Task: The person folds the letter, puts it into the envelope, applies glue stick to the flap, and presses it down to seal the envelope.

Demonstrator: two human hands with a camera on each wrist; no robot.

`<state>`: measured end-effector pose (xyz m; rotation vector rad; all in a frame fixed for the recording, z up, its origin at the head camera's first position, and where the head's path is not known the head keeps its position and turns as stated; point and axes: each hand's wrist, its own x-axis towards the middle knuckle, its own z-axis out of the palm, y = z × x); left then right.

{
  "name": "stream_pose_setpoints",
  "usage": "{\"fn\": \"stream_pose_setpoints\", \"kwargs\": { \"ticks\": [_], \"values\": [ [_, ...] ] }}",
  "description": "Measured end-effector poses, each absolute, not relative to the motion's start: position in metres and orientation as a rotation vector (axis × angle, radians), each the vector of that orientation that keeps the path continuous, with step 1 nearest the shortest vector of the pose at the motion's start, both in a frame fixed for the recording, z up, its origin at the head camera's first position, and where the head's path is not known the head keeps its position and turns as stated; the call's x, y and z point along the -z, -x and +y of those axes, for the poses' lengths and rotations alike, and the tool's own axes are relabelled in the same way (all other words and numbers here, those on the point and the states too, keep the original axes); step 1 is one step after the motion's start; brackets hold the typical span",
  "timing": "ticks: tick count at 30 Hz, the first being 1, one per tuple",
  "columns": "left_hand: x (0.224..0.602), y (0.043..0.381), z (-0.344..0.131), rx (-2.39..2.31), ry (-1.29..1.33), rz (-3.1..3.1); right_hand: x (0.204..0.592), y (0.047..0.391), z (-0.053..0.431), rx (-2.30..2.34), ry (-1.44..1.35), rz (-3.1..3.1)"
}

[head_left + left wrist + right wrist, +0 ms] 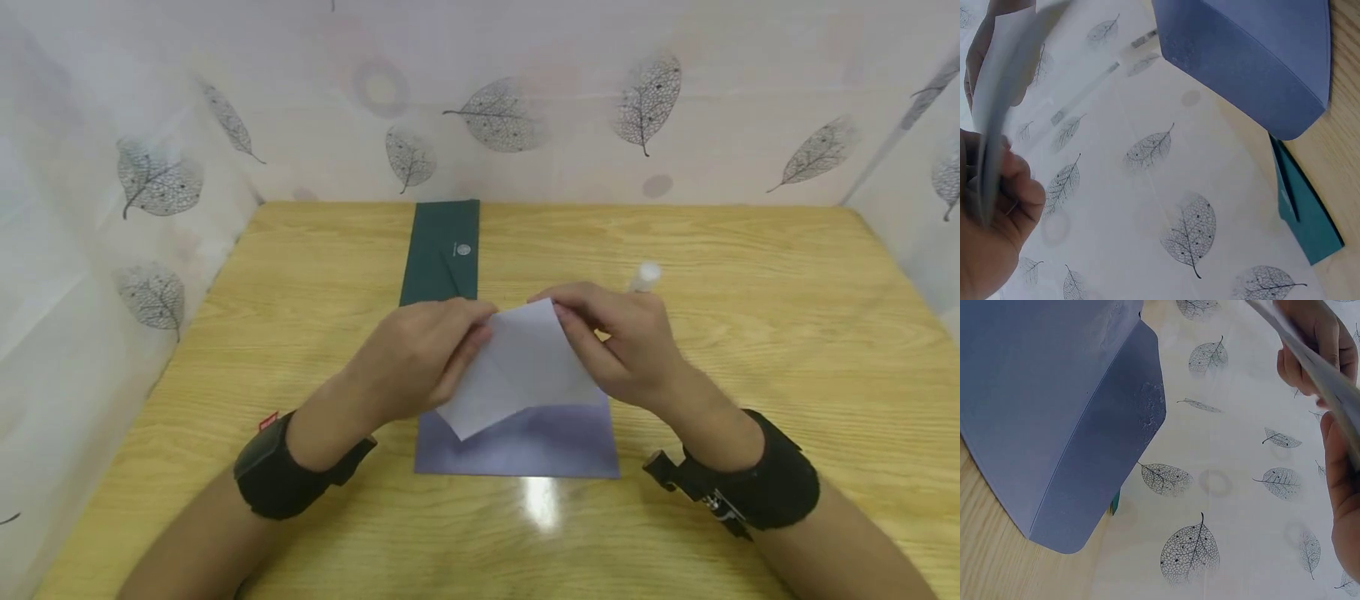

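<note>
A folded sheet of white paper [517, 358] is held up at a tilt between both hands. My left hand [412, 358] pinches its left edge between thumb and fingers. At the upper right corner, my right hand [618, 342] pinches the same sheet. In both wrist views the paper appears nearly edge-on and somewhat blurred. Below the hands, a lavender-blue envelope [517, 454] lies on the table, partly covered by the paper. The right wrist view shows its flap [1107, 437] raised, with a wrinkled patch near the flap's edge.
Behind the left hand lies a dark green envelope [442, 242] with a small pale emblem. A small white cylinder [647, 275] stands past the right hand, partly hidden by it. Leaf-patterned cloth [562, 108] borders the wooden table [787, 333] at the back and sides.
</note>
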<state>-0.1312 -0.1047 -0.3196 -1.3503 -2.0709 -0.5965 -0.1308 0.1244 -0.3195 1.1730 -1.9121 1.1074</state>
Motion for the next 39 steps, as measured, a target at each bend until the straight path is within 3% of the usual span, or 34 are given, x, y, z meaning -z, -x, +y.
{"fn": "stream_pose_setpoints", "kwargs": {
  "ticks": [6, 14, 25, 31, 39],
  "values": [
    [0.3193, 0.1304, -0.1055, 0.546, 1.377, -2.052, 0.3185, 0.1311, 0.1233, -1.214, -1.328, -1.890],
    [0.3189, 0.1294, -0.1045, 0.548, 1.430, -2.057, 0.3184, 0.1286, 0.1216, -1.074, -1.219, -1.938],
    [0.3204, 0.1279, -0.1024, 0.582, 1.498, -1.997, 0.3231, 0.1293, 0.1167, -1.129, -1.441, -1.882],
    [0.3155, 0.1314, -0.1086, 0.706, 1.334, -1.920, 0.3241, 0.1302, 0.1190, -1.213, -1.350, -1.870],
    [0.3162, 0.1325, -0.1020, 0.976, 0.827, -1.691, 0.3214, 0.1262, 0.1208, -1.763, -1.189, -1.871]
  ]
}}
